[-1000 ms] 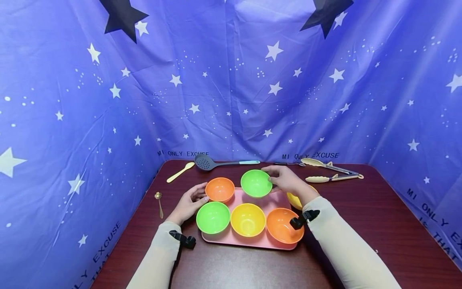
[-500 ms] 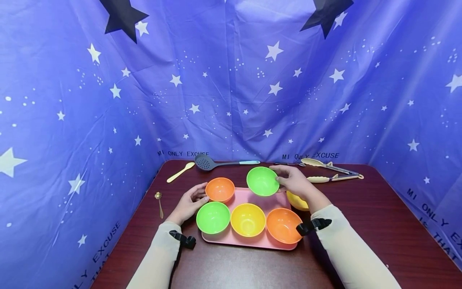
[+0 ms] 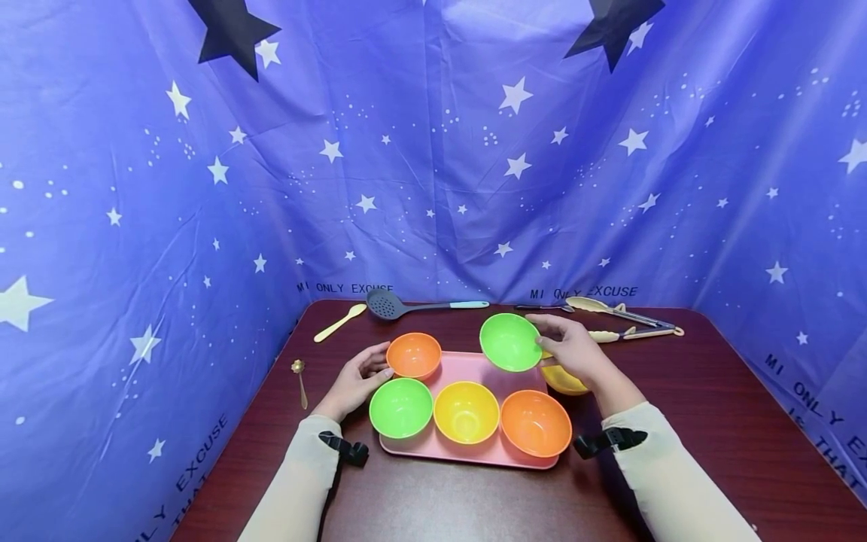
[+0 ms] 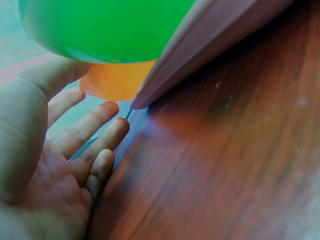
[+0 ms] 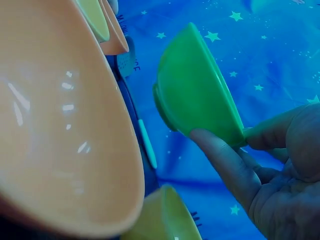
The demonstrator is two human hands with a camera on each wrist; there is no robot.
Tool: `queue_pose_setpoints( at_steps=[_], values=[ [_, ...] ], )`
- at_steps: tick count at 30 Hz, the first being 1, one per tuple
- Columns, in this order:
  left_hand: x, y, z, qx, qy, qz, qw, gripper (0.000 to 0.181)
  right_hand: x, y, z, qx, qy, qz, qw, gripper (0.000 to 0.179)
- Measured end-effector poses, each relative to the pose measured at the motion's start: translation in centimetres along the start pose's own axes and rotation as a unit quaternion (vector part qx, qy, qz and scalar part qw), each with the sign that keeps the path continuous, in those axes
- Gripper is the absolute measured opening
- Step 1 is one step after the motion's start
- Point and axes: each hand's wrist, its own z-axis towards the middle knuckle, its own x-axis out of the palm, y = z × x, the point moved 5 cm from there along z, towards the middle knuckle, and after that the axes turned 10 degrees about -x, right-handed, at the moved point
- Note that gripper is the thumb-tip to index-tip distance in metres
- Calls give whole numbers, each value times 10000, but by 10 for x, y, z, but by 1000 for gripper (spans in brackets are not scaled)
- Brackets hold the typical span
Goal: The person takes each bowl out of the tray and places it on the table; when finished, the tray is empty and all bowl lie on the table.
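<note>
My right hand (image 3: 579, 357) pinches a green bowl (image 3: 511, 343) by its right rim, over the tray's back right part. In the right wrist view, that bowl (image 5: 195, 90) shows side-on between thumb and fingers. My left hand (image 3: 354, 384) rests beside the back orange bowl (image 3: 413, 356), fingers loosely bent at its left side. In the left wrist view, its fingertips (image 4: 111, 107) are close under the orange bowl. On the pink tray (image 3: 460, 367), the front row holds a green bowl (image 3: 401, 409), a yellow bowl (image 3: 466, 412) and an orange bowl (image 3: 536, 424).
Another yellow bowl (image 3: 565, 382) stands right of the tray, partly hidden by the right hand. Along the back lie a yellow spoon (image 3: 339, 324), a grey skimmer (image 3: 386, 305) and tongs (image 3: 643, 322). A small gold spoon (image 3: 301, 384) lies left. Starry cloth hangs around the table.
My right hand has carried the green bowl to the right, from the tray's back middle to its back right. The left hand and the other bowls have stayed put.
</note>
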Motion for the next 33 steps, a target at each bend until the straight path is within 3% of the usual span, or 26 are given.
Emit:
queue_pose_setpoints(
  at_steps=[13, 33],
  values=[
    [0, 0, -1, 55, 71, 20, 10000, 60, -32, -3, -24, -187, -735, -40, 9971, 50],
    [-1, -7, -4, 53, 105, 67, 9999, 59, -74, -1, -66, -474, -1474, -303, 9875, 50]
  ],
)
